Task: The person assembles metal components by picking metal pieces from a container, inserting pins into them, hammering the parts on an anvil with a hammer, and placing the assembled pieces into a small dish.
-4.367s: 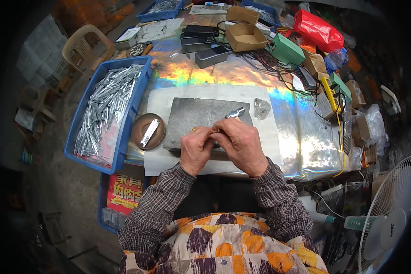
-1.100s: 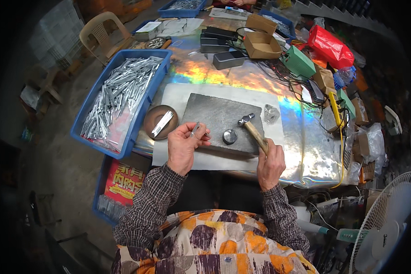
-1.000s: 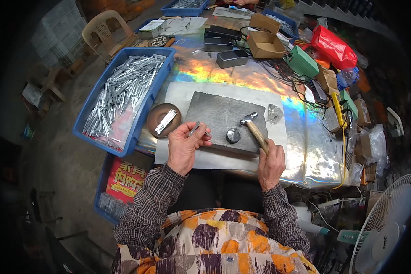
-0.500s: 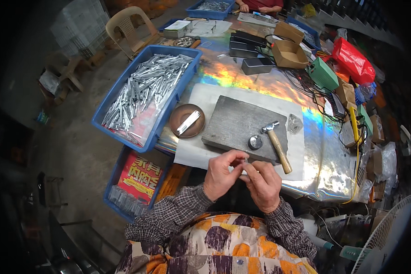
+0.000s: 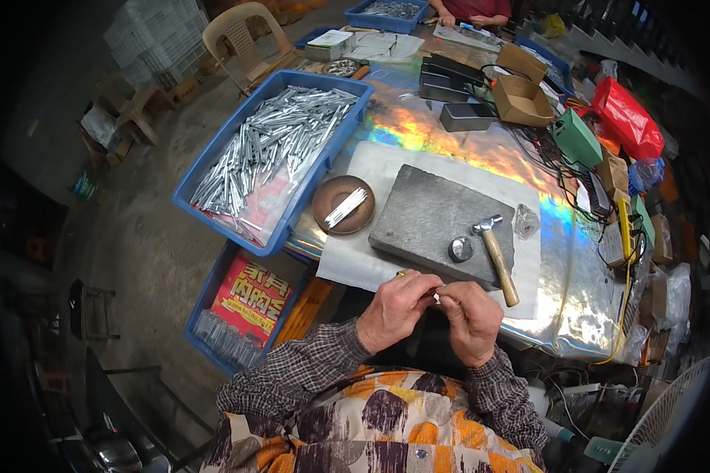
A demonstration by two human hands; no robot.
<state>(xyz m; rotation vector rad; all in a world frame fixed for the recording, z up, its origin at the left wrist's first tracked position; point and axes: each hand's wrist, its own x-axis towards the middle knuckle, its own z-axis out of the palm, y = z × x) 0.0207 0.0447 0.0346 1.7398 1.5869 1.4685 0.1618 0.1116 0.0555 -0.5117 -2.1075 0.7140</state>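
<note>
My left hand (image 5: 396,312) and my right hand (image 5: 471,320) meet just off the near edge of the table, both closed in a pinch. Between the fingertips is something small and pale, mostly hidden, its kind unclear. Beyond them a grey stone block (image 5: 434,213) lies on white sheeting (image 5: 343,264). A ball-peen hammer (image 5: 498,260) with a wooden handle rests on the block, its handle end past the near edge. Beside the hammer stands a short dark metal cylinder (image 5: 461,249). Left of the block, a brown bowl (image 5: 323,206) holds a few slim silvery strips (image 5: 346,208).
A blue tray (image 5: 183,195) heaped with thin metal pieces (image 5: 280,138) stands at the left. Below it is another blue tray (image 5: 199,303) with clear pieces. Cables, a cardboard box (image 5: 523,101) and a red bag (image 5: 627,118) crowd the right. Across the table sits a person (image 5: 481,9).
The whole scene has shifted right in the picture as the view turned. My fingers have curled closer together; the thin piece that stuck up between them is now mostly covered.
</note>
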